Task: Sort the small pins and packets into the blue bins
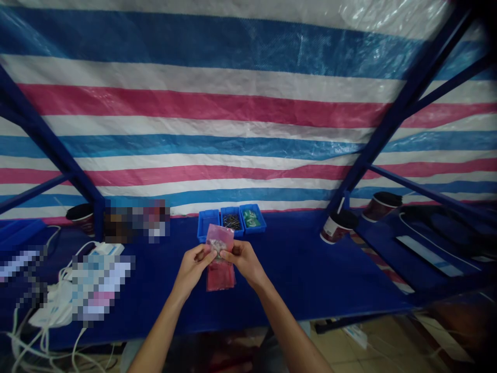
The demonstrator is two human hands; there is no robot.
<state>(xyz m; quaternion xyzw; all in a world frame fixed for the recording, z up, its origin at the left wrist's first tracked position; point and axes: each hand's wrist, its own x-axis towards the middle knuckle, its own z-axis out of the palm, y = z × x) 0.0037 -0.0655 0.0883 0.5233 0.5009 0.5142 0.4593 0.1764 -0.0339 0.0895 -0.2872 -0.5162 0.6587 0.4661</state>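
Note:
Both my hands pinch a small pinkish clear plastic bag (pixel 222 234) above the blue table. My left hand (pixel 195 265) grips its left side and my right hand (pixel 244 261) its right, thumbs close together at the middle. Small silvery pieces show inside the bag, too small to name. Below it lies a stack of red plastic bags (pixel 220 277) on the table. Just beyond my hands stand three blue trays: a left tray (pixel 205 221) partly hidden by the bag, a middle one holding dark metal screws or nails (pixel 232 221), and a right one with green-and-white packets (pixel 251 218).
White power strips (pixel 58 303) and tangled cables cover the left side. A dark red cup (pixel 337 228) stands at the right by a blue frame post (pixel 373 150). Another cup (pixel 381 206) is behind it. A striped tarp (pixel 233 140) hangs at the back.

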